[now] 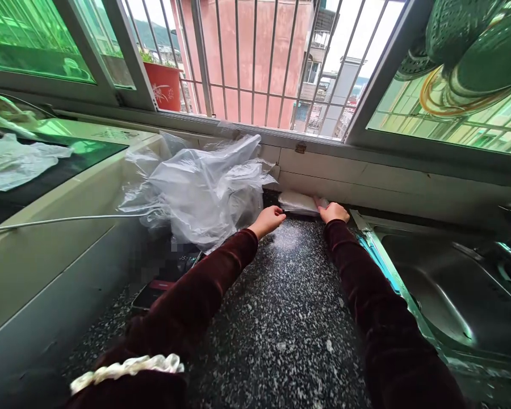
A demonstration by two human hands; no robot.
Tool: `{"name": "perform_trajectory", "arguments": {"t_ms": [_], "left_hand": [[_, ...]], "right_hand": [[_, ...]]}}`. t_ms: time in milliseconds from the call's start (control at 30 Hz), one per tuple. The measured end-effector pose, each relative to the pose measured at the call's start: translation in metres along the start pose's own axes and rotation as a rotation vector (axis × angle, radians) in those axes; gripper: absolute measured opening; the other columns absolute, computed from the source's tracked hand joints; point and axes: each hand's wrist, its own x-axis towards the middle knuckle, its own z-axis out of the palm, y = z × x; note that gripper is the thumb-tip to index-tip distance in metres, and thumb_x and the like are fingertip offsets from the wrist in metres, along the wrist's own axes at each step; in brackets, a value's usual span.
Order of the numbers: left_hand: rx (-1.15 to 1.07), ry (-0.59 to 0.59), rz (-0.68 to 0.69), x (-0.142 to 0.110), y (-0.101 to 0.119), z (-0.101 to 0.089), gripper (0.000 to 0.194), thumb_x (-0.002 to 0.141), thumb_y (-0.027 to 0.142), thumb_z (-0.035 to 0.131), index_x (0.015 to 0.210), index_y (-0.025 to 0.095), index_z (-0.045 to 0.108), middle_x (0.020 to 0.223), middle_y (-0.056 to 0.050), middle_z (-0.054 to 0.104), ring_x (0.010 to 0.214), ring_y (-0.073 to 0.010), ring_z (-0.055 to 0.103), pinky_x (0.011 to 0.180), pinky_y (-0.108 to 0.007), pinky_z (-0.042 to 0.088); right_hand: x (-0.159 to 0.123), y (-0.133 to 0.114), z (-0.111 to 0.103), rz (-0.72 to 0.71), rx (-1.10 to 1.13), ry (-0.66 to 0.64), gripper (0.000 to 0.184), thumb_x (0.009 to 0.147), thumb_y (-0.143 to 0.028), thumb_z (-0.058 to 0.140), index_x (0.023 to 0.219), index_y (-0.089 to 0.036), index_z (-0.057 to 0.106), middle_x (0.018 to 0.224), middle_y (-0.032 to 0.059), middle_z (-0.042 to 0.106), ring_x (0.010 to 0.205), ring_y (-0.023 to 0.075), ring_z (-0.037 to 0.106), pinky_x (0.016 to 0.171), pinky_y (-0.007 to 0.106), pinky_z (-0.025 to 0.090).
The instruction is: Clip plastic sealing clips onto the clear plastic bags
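Note:
At the back of the speckled dark counter [281, 307] lies a flat, folded whitish bundle [298, 203] that looks like plastic. My right hand [334, 212] grips its right end, the fingers closed on it. Close to its left end is my left hand [269, 221], fingers pinched together; whether anything sits between the fingertips is too small to see. To the left of that hand rises a loose heap of clear plastic bags [204, 187], partly over a dark box-like object [170, 272].
A steel sink [451, 284] is on the right, with a blue item [378, 261] along its edge. On the left stands a pale raised unit [111, 187] with a white cord [68, 222] across it. Behind are a barred window [255, 68] and a red flowerpot [164, 85].

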Motion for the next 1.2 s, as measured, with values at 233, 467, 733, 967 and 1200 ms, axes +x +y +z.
{"name": "perform_trajectory", "arguments": {"t_ms": [233,467,733,967,1200], "left_hand": [[0.521,0.117,0.4,-0.051,0.012,-0.058,0.02,0.078,0.025,0.048,0.075,0.017,0.066,0.08,-0.008,0.064,0.077,-0.0202,0.057,0.072,-0.031,0.042],[1.074,0.301,0.46,-0.066,-0.01,-0.113,0.024,0.077,0.024,0.049,0.091,0.013,0.065,0.106,-0.016,0.058,0.101,-0.0301,0.051,0.085,-0.041,0.038],[1.082,0.281,0.311,-0.063,-0.018,-0.127,0.032,0.075,0.022,0.052,0.103,0.01,0.06,0.116,-0.018,0.055,0.11,-0.0301,0.047,0.089,-0.039,0.037],[0.845,0.434,0.564,-0.087,-0.009,-0.089,0.061,0.074,0.042,0.057,0.124,0.009,0.044,0.126,-0.019,0.047,0.114,-0.0312,0.042,0.095,-0.041,0.032],[0.802,0.5,1.118,-0.134,-0.016,-0.037,0.019,0.079,0.019,0.052,0.094,0.021,0.062,0.106,-0.008,0.06,0.098,-0.0222,0.052,0.085,-0.037,0.039]], "right_hand": [[-0.022,-0.062,-0.028,-0.468,0.157,0.198,0.026,0.081,-0.028,0.051,0.104,-0.019,0.06,0.097,0.0079,0.063,0.092,0.0207,0.058,0.077,0.029,0.042],[-0.06,-0.157,-0.055,-0.935,0.079,0.366,0.028,0.079,-0.02,0.056,0.107,-0.021,0.058,0.101,0.009,0.055,0.089,0.0218,0.05,0.067,0.029,0.041],[-0.066,-0.134,-0.081,-0.842,0.107,0.477,0.016,0.082,-0.018,0.046,0.084,-0.018,0.062,0.091,0.0074,0.055,0.087,0.0203,0.049,0.068,0.029,0.039],[-0.128,-0.037,-0.103,-0.914,0.131,0.642,0.011,0.077,-0.019,0.051,0.075,-0.019,0.061,0.081,0.0047,0.055,0.076,0.0179,0.049,0.064,0.028,0.038],[-0.237,0.044,-0.1,-1.063,0.005,0.548,0.012,0.079,-0.015,0.053,0.07,-0.016,0.06,0.071,0.004,0.056,0.069,0.0155,0.046,0.064,0.029,0.034]]}}
